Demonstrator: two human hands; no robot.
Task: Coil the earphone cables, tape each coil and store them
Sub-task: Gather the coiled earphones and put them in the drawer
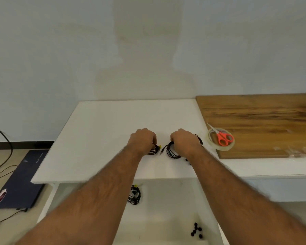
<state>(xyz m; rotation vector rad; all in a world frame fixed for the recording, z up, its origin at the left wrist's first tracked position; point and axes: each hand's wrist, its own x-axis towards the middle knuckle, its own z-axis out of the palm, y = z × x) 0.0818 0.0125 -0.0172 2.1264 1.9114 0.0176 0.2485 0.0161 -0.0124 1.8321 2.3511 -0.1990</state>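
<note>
1. We faced a pale wall (148,41) behind the white counter (104,129).
2. A wooden board (263,121) carried the tape roll (219,147) and orange scissors (223,137).
3. Our left hand (142,140) and right hand (183,141) each clenched a cable coil (171,152) on the counter.
4. Another coil (134,195) lay in the open drawer (166,209) below.

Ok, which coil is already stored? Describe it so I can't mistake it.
Below the white tabletop is an open white drawer. The stored coil lies alone near the drawer's back edge, with a yellow bit on top. Unlike the two coils on the tabletop, no hand touches it.
</note>
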